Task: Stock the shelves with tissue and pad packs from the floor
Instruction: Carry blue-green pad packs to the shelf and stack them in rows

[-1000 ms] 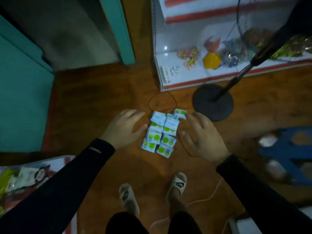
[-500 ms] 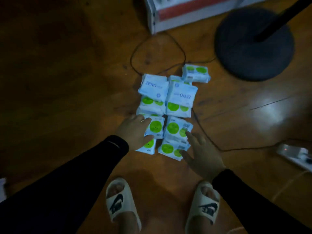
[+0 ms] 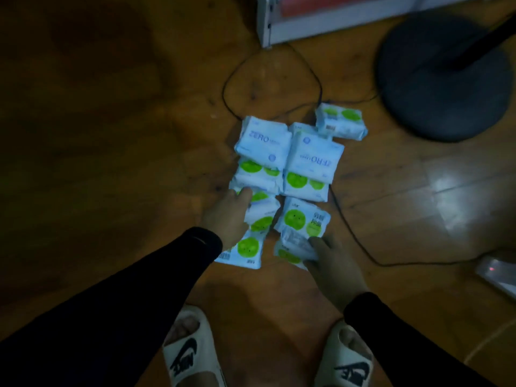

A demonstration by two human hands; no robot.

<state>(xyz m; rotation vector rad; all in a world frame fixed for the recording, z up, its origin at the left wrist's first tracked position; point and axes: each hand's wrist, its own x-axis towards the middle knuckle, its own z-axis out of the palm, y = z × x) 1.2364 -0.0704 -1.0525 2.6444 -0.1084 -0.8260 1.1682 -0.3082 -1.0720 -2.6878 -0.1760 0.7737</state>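
Glossy plastic-wrapped packs (image 3: 290, 163), polished wood floor (image 3: 111, 135), matt dark fan base (image 3: 444, 90)

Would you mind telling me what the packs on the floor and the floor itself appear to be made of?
The packs look like soft, thin plastic film, slightly glossy: wrinkled, puffy, with crimped ends. The floor looks like varnished wood planks or laminate: brown grain, plank seams, a bright reflection.

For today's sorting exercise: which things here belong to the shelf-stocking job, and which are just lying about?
Belongs to the job:
- packs on the floor
- left hand, on the left column
- right hand, at the nearest right pack
- shelf unit

Just lying about:
- black cable
- round stand base
- power strip
- slippers
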